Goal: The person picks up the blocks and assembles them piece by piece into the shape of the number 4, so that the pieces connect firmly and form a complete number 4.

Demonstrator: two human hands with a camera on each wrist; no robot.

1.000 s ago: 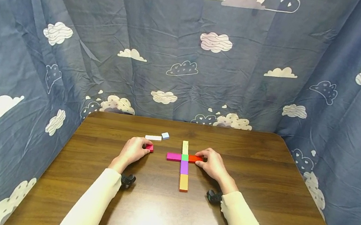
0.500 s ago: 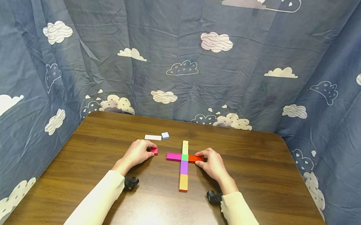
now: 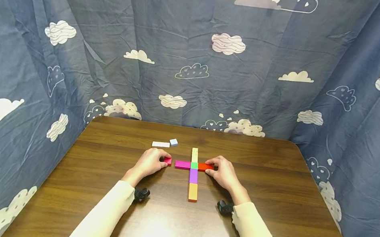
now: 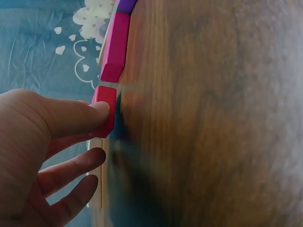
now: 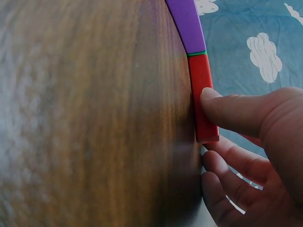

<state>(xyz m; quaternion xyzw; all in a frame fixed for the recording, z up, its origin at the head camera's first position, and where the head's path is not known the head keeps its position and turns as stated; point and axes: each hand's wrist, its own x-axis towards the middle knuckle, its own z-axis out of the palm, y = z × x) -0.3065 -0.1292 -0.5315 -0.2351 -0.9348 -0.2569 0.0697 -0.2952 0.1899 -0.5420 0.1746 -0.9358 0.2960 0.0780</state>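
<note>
Between thumb and fingers, my left hand [image 3: 149,162] pinches a small pinkish-red block [image 4: 106,113], just left of a magenta block [image 3: 182,165] with a narrow gap between them. That magenta block forms the left arm of a flat cross on the table. At the cross's centre sits a green block [image 3: 194,165], with a pale yellow block [image 3: 194,155] behind it. Toward the front run a purple block [image 3: 194,176] and an orange block [image 3: 193,192]. My right hand [image 3: 223,173] pinches the red block [image 5: 203,99] that makes the right arm, its end against the green one.
Behind my left hand lie a white block [image 3: 160,144] and a small light-blue block [image 3: 173,142]. The brown wooden table [image 3: 254,233] ends at a dark blue cloud-patterned curtain [image 3: 166,82], which also hangs at both sides.
My left hand has slid right with the pinkish-red block, from near the white block to close by the magenta block. The right hand stays on the red block, and the cross keeps its shape.
</note>
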